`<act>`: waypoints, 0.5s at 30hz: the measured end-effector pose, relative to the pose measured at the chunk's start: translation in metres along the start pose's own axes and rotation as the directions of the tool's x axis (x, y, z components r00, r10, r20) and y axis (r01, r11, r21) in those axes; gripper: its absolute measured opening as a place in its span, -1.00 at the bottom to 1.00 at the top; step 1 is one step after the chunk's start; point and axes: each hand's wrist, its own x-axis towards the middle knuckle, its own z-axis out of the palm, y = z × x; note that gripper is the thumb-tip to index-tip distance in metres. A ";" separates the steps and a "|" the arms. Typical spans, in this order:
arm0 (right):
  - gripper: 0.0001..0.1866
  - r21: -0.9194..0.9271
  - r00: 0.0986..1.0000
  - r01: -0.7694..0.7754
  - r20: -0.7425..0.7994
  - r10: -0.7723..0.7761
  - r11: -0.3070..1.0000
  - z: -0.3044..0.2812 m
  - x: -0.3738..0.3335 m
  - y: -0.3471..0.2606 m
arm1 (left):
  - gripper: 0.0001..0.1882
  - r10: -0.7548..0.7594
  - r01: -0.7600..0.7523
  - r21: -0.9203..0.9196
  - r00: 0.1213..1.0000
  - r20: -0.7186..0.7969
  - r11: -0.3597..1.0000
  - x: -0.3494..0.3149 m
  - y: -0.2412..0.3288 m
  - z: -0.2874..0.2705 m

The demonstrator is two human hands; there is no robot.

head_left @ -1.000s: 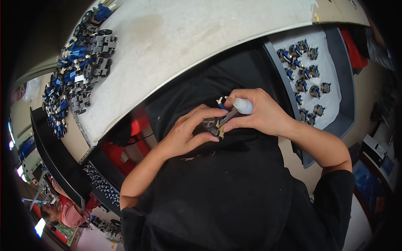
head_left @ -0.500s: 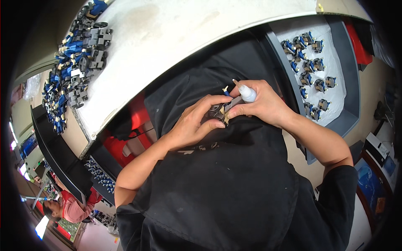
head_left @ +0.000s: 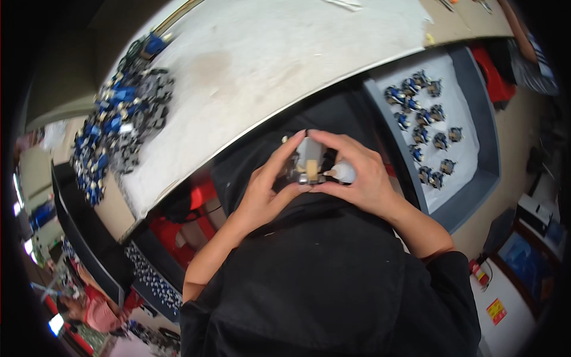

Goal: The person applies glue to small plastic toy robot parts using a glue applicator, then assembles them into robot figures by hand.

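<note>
Left hand: thumb and fingertips pinch a grey-and-tan blocky plastic piece, blurred
Right hand: grips the piece's other side, white rounded plastic bottle in palm, nozzle leftward
Piece: between both hands, above black cloth apron
Right side: grey rectangular tray, small blue-and-dark plastic figures inside
Ahead: pale-topped table, blue-and-grey plastic toy pile at left

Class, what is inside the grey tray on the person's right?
Inside the grey tray, small models with blue parts rest on a white liner. The tray's floor beneath the liner is covered and cannot be seen.
</note>
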 end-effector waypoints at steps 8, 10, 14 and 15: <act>-0.30 0.049 0.979 0.114 -0.178 -0.104 0.992 -0.022 -0.018 0.026 | -0.22 -0.026 -0.008 0.393 0.996 0.080 0.920 0.020 0.009 0.020; -0.31 -0.040 0.926 -0.069 -0.375 0.049 0.997 -0.053 -0.029 0.036 | -0.18 -0.114 0.079 0.314 0.989 0.095 0.946 0.029 0.021 0.014; -0.35 -0.338 0.719 -0.432 -0.689 0.093 0.836 -0.104 -0.052 0.122 | -0.45 0.109 -0.140 0.481 0.990 0.092 0.866 0.026 0.047 -0.026; -0.35 -0.275 0.690 -0.467 -0.708 0.152 0.840 -0.110 -0.051 0.143 | -0.51 0.157 -0.140 0.495 0.988 0.007 0.858 0.019 0.055 -0.036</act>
